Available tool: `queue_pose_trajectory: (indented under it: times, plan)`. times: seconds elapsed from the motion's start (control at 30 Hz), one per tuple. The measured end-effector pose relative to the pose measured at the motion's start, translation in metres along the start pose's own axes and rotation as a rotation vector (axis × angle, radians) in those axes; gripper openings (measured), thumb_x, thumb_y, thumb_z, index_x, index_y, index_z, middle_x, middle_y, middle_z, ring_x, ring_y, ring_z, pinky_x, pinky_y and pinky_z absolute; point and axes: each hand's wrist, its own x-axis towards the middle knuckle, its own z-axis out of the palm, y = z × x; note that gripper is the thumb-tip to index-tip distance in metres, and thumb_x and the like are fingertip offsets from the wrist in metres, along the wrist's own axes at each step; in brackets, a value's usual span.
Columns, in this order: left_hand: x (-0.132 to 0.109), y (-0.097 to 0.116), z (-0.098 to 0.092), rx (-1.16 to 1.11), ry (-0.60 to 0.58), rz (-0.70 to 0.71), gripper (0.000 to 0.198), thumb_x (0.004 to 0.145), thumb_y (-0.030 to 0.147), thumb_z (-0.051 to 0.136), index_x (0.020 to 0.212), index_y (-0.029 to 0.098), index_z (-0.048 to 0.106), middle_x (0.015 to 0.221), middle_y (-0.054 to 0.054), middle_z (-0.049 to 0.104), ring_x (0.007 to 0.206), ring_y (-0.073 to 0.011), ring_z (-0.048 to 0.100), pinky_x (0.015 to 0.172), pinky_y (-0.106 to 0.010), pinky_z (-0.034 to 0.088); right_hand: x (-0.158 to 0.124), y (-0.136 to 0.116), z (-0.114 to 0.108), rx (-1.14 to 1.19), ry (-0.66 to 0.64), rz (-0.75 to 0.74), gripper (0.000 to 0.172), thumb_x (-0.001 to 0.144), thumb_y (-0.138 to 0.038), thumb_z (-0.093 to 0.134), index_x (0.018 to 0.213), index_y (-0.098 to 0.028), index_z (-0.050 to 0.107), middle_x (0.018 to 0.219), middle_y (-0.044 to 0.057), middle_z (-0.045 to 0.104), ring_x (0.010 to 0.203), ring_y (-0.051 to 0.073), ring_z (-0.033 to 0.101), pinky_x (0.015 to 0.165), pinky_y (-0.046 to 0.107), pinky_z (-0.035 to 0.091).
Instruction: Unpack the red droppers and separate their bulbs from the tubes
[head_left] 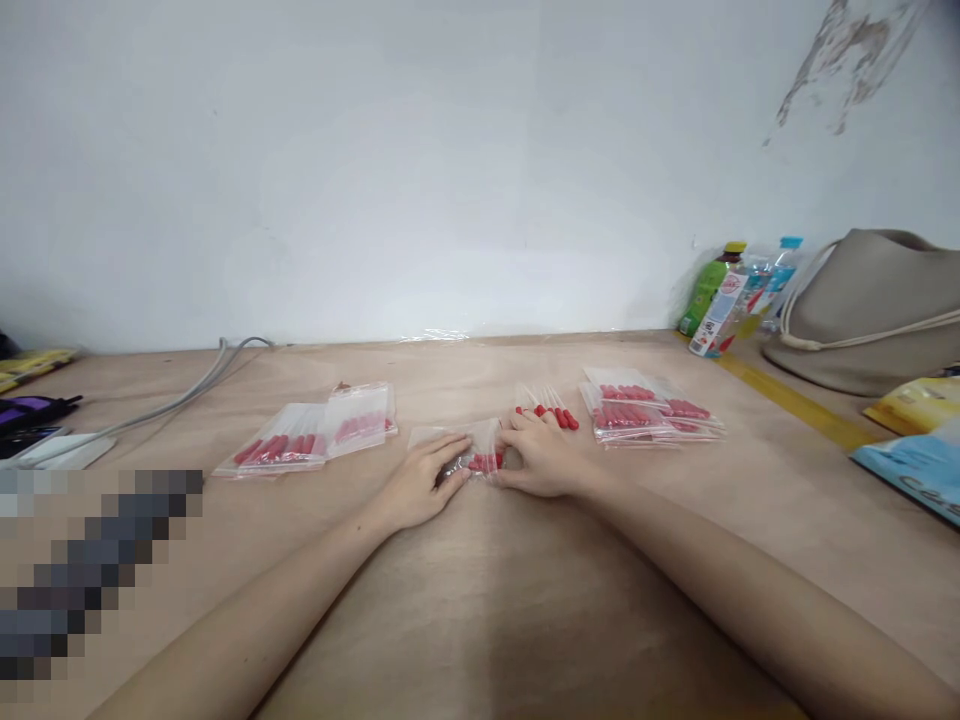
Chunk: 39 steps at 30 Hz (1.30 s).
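A small clear plastic bag (pixel 486 440) with several red pieces (pixel 486 462) in it lies on the tabletop between my hands. My left hand (pixel 424 482) is closed on the bag's left side, thumb below and fingers above. At the right edge, my right hand (pixel 546 455) grips the same bag between thumb and fingers. Just beyond my right hand lie loose thin white sticks with red ends (pixel 559 415), partly hidden by it. Filled clear bags with red pieces lie in a left group (pixel 281 445) and a stacked right group (pixel 630 410).
Drink bottles (pixel 720 300) and a grey drawstring bag (pixel 870 310) stand at the back right. Yellow (pixel 915 405) and blue packets (pixel 911 470) lie at the right edge. A grey cable (pixel 165 405) runs along the left, near a purple-black item (pixel 34 410). A white wall (pixel 450 180) bounds the back.
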Motion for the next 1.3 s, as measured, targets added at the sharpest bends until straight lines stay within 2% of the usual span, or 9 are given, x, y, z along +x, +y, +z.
queue_pose_trajectory:
  times: [0.23, 0.43, 0.63, 0.77, 0.93, 1.0, 1.1, 1.2, 1.3]
  plan:
    - [-0.001, -0.001, 0.000, -0.003, -0.009, 0.015, 0.043, 0.084, 0.035, 0.043, 0.125, 0.021, 0.044, 0.129, -0.006, 0.047, 0.118, -0.0185, 0.043, 0.101, -0.038, 0.035, 0.002, 0.003, 0.005, 0.174, 0.128, 0.053, 0.010, 0.071, -0.026, 0.060, 0.073, -0.018, 0.054, 0.080, 0.000, 0.058, 0.081, 0.016, 0.049, 0.071, 0.029, 0.029]
    - [-0.001, -0.001, 0.000, 0.016, -0.020, 0.011, 0.043, 0.085, 0.035, 0.043, 0.125, 0.021, 0.044, 0.129, -0.006, 0.046, 0.119, -0.0196, 0.042, 0.101, -0.040, 0.034, 0.002, 0.005, 0.004, 0.093, 0.043, 0.013, 0.023, 0.071, -0.040, 0.063, 0.075, -0.018, 0.057, 0.083, 0.004, 0.058, 0.082, 0.019, 0.049, 0.070, 0.031, 0.029]
    - [0.000, 0.001, -0.001, 0.006, -0.018, 0.003, 0.044, 0.085, 0.038, 0.041, 0.126, 0.021, 0.043, 0.129, -0.006, 0.046, 0.119, -0.0191, 0.042, 0.101, -0.038, 0.034, 0.002, -0.001, -0.002, 0.101, 0.052, 0.111, 0.005, 0.073, -0.018, 0.060, 0.072, -0.018, 0.055, 0.074, 0.001, 0.059, 0.074, 0.015, 0.049, 0.069, 0.030, 0.032]
    - [-0.001, 0.000, -0.001, 0.004, -0.017, -0.017, 0.046, 0.086, 0.039, 0.040, 0.128, 0.020, 0.041, 0.130, -0.006, 0.045, 0.119, -0.0189, 0.042, 0.101, -0.037, 0.034, 0.004, 0.007, -0.004, 0.285, 0.068, 0.102, 0.005, 0.074, -0.014, 0.055, 0.077, -0.018, 0.055, 0.073, 0.000, 0.059, 0.068, 0.012, 0.052, 0.062, 0.025, 0.037]
    - [-0.002, -0.003, 0.000, 0.053, -0.005, -0.038, 0.049, 0.085, 0.041, 0.041, 0.129, 0.019, 0.040, 0.131, -0.007, 0.044, 0.120, -0.0204, 0.040, 0.102, -0.038, 0.032, 0.009, 0.043, -0.021, 0.662, 0.078, 0.239, 0.015, 0.072, -0.026, 0.059, 0.084, -0.017, 0.057, 0.071, 0.001, 0.061, 0.059, 0.012, 0.057, 0.055, 0.025, 0.044]
    - [-0.003, -0.004, 0.000, 0.076, -0.005, -0.047, 0.049, 0.085, 0.041, 0.040, 0.129, 0.020, 0.039, 0.132, -0.007, 0.042, 0.121, -0.0210, 0.039, 0.103, -0.038, 0.032, 0.010, 0.059, -0.032, 0.806, 0.170, 0.308, 0.024, 0.068, -0.032, 0.063, 0.085, -0.016, 0.056, 0.069, 0.002, 0.063, 0.058, 0.013, 0.059, 0.054, 0.026, 0.046]
    - [-0.003, -0.006, 0.001, 0.118, -0.015, -0.071, 0.047, 0.085, 0.042, 0.039, 0.128, 0.023, 0.041, 0.134, -0.007, 0.040, 0.123, -0.0228, 0.037, 0.102, -0.041, 0.031, 0.009, 0.073, -0.041, 0.856, 0.464, 0.302, 0.027, 0.068, -0.035, 0.064, 0.085, -0.016, 0.057, 0.076, 0.004, 0.066, 0.070, 0.016, 0.063, 0.065, 0.029, 0.049]
    - [-0.004, -0.007, 0.003, 0.164, -0.030, -0.087, 0.045, 0.086, 0.042, 0.036, 0.127, 0.023, 0.042, 0.135, -0.007, 0.038, 0.124, -0.0233, 0.035, 0.102, -0.042, 0.030, 0.007, 0.076, -0.033, 0.588, 0.704, 0.209, 0.020, 0.075, -0.032, 0.058, 0.090, -0.018, 0.058, 0.083, 0.005, 0.066, 0.077, 0.016, 0.062, 0.073, 0.033, 0.049]
    - [-0.004, -0.007, 0.004, 0.193, -0.037, -0.097, 0.045, 0.087, 0.041, 0.035, 0.127, 0.023, 0.042, 0.136, -0.008, 0.037, 0.124, -0.0230, 0.034, 0.103, -0.042, 0.029, 0.005, 0.075, -0.014, 0.222, 0.677, 0.034, 0.014, 0.081, -0.025, 0.051, 0.090, -0.021, 0.061, 0.087, 0.004, 0.066, 0.080, 0.017, 0.061, 0.075, 0.033, 0.048]
